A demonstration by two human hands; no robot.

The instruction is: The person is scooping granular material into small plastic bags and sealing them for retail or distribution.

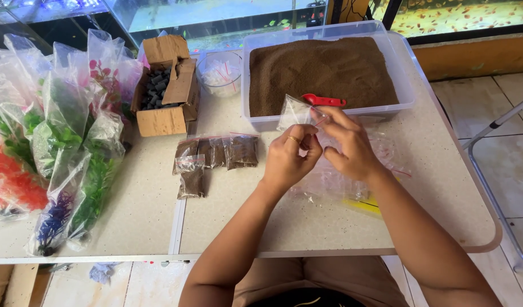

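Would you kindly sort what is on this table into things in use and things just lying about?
In use: small clear bag in both hands, tub of brown granules, red scoop, filled bags.
Lying about: plastic plants, cardboard box, round container.

Speckled beige table (329, 227) carries everything. Beyond the hands: clear tub of brown granules (324, 71); under them, a heap of empty clear bags (341, 182). Left of the hands: filled brown sachets (216, 153), open cardboard box of dark pieces (165, 85), round clear container (220, 73), bagged plastic plants (62, 136) furthest left.
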